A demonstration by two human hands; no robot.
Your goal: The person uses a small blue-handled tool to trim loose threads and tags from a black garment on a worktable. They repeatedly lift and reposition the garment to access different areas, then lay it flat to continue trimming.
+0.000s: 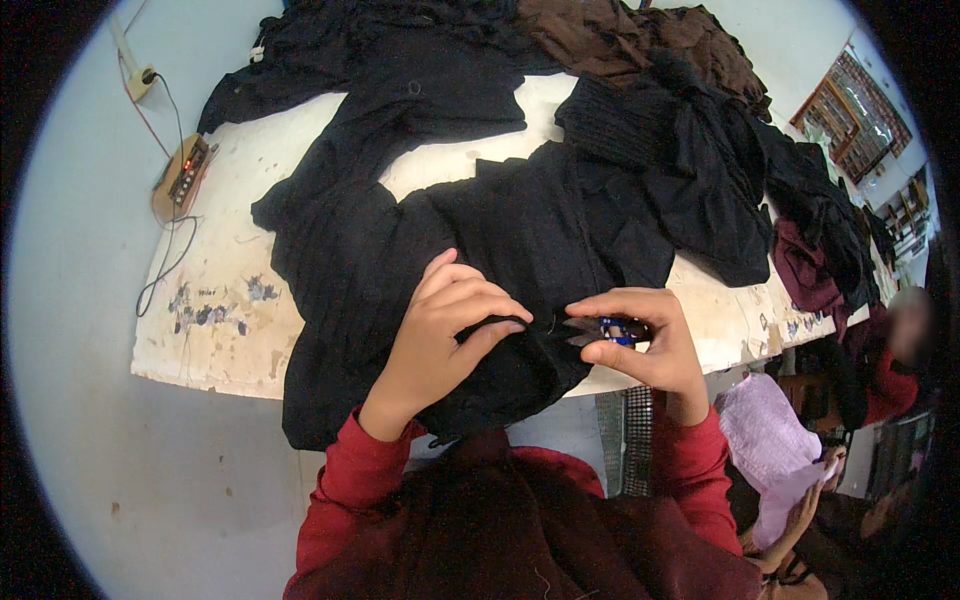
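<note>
A black garment (490, 225) lies spread over the near edge of the table, part of it hanging down towards me. My left hand (445, 325) pinches a fold of this black cloth between thumb and fingers. Close by on the right, my right hand (645, 340) is wrapped round small thread snips (610, 330) with blue parts. Their dark blades point left at the cloth, a short gap from my left fingertips. A pale bit of thread seems to show on the cloth near the blade tips.
The pale, stained table (235, 330) carries more black clothes and a brown garment (640, 45) at the back. A wooden box with red lights (182, 178) and a cable sits on the left. At the right, people sit nearby, one holding pink cloth (770, 430).
</note>
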